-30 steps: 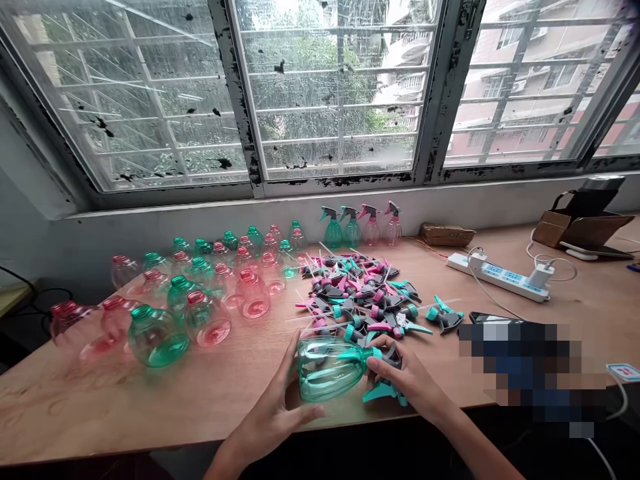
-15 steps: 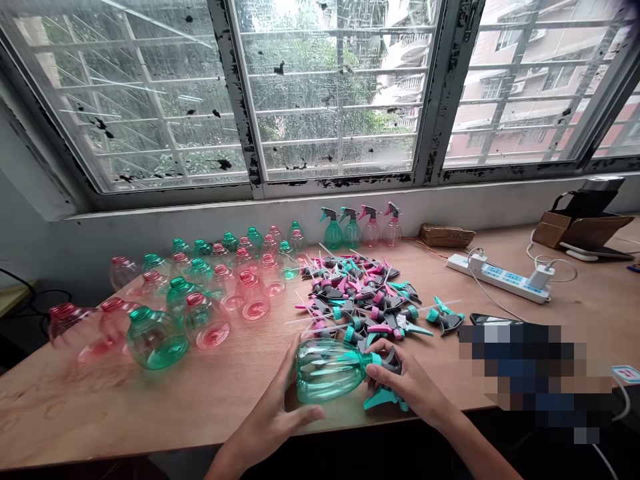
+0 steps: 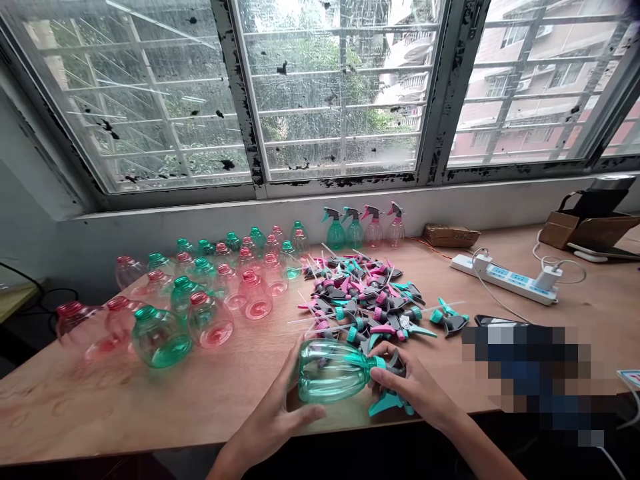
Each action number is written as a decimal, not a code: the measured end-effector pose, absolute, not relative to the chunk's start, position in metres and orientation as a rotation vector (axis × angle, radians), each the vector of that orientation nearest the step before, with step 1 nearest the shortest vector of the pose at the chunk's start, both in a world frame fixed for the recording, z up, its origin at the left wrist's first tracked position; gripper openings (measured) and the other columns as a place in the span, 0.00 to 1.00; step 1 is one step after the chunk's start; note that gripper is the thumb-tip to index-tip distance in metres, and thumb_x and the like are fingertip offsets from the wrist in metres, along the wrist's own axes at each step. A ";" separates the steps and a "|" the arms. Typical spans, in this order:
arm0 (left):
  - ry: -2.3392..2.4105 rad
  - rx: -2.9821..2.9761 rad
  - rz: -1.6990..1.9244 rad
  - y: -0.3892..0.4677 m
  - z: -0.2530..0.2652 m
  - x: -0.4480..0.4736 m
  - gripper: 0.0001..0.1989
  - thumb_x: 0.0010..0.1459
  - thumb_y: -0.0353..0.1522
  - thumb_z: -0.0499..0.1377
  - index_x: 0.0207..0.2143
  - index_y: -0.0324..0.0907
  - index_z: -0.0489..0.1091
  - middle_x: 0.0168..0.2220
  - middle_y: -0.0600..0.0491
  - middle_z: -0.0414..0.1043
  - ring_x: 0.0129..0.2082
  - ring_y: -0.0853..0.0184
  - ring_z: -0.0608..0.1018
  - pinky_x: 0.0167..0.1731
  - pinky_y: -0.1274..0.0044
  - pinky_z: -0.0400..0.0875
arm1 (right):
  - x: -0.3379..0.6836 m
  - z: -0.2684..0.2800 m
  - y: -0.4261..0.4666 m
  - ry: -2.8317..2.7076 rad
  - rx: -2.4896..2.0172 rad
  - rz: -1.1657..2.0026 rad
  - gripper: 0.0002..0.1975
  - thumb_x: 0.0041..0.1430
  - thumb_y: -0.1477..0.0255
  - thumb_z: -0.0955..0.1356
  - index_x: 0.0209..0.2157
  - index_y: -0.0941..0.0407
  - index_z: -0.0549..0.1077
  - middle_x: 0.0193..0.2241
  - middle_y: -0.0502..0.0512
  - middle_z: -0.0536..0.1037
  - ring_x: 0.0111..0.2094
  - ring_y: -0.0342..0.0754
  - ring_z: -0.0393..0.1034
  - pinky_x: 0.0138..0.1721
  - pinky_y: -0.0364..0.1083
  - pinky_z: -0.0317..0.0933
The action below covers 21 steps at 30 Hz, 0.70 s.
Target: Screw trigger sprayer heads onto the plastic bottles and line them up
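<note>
Wooden table (image 3: 210,407) below; right fingers (image 3: 389,379) grip green bottle (image 3: 330,383).

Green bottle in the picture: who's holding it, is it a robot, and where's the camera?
No robot here, just a person's two bare hands. The camera is worn on that person's head, looking forward and down.

The left hand curves around the bottom end of the green bottle, which is tipped on its side. The right hand holds the neck end, where there's a spray top; I can't tell how tightly it's screwed on.

On the wooden table are pink and green bottles without tops, a pile of spray tops, and four bottles with tops on.
</note>
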<state>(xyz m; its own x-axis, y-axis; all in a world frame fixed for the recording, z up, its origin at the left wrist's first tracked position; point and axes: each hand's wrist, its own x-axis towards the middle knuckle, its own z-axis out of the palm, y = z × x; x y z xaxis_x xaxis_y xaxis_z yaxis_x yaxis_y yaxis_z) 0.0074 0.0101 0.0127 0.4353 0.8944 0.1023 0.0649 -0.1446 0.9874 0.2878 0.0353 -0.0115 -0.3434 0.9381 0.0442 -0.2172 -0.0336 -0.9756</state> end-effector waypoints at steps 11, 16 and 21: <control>0.896 1.574 0.936 0.009 0.013 0.008 0.54 0.62 0.39 0.69 0.75 0.59 0.34 0.77 0.50 0.45 0.76 0.48 0.51 0.73 0.56 0.47 | 0.288 -0.008 0.035 -1.286 -0.866 1.559 0.23 0.56 0.55 0.79 0.40 0.56 0.72 0.25 0.51 0.85 0.26 0.48 0.79 0.31 0.46 0.72; 0.881 1.554 0.922 0.009 0.013 0.007 0.53 0.62 0.39 0.69 0.75 0.57 0.36 0.77 0.49 0.46 0.75 0.48 0.54 0.73 0.57 0.49 | 0.288 -0.009 0.035 -1.291 -0.864 1.556 0.22 0.58 0.56 0.78 0.41 0.56 0.72 0.25 0.51 0.85 0.26 0.49 0.80 0.32 0.46 0.73; 0.895 1.582 0.928 0.009 0.012 0.008 0.51 0.64 0.40 0.67 0.75 0.61 0.33 0.77 0.50 0.46 0.75 0.50 0.56 0.72 0.58 0.50 | 0.289 -0.012 0.035 -1.306 -0.841 1.592 0.21 0.59 0.57 0.78 0.42 0.56 0.72 0.27 0.52 0.85 0.27 0.49 0.81 0.32 0.46 0.73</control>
